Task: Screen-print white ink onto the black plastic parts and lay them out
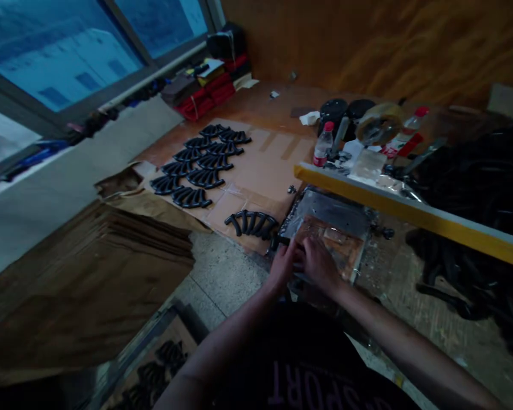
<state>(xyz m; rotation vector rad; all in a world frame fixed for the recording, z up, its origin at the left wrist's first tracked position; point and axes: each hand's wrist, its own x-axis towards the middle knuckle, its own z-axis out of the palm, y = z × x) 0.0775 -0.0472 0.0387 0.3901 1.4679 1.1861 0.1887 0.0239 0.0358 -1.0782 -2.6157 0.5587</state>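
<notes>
Both hands rest close together on a flat metal plate [325, 212] that lies on the workbench [410, 285]. The left hand [284, 265] sits at the near left edge of the plate, with its fingers bent down onto it. The right hand [320, 263] is just beside it, touching it, with its fingers spread flat on a brownish sheet [340, 245] that covers the near part of the plate. The picture is dark and blurry, so I cannot tell if either hand grips anything.

Just left of the plate, a small bunch of curved black parts [252, 223] lies on a big piece of cardboard [260, 165]. Farther back on the same cardboard, more curved black parts [200, 165] lie in neat rows. A stack of folded brown cardboard [89, 273] sits to the left of the person.

A long yellow bar [410, 213] runs across the bench just behind the plate. Behind the bar stand a plastic bottle with a red cap [324, 147], a roll of tape [378, 124] and two round black tubs [346, 111]. A big heap of black parts [479, 188] fills the right side. Red and black things [209, 85] are stacked by the window [68, 51] at the back.
</notes>
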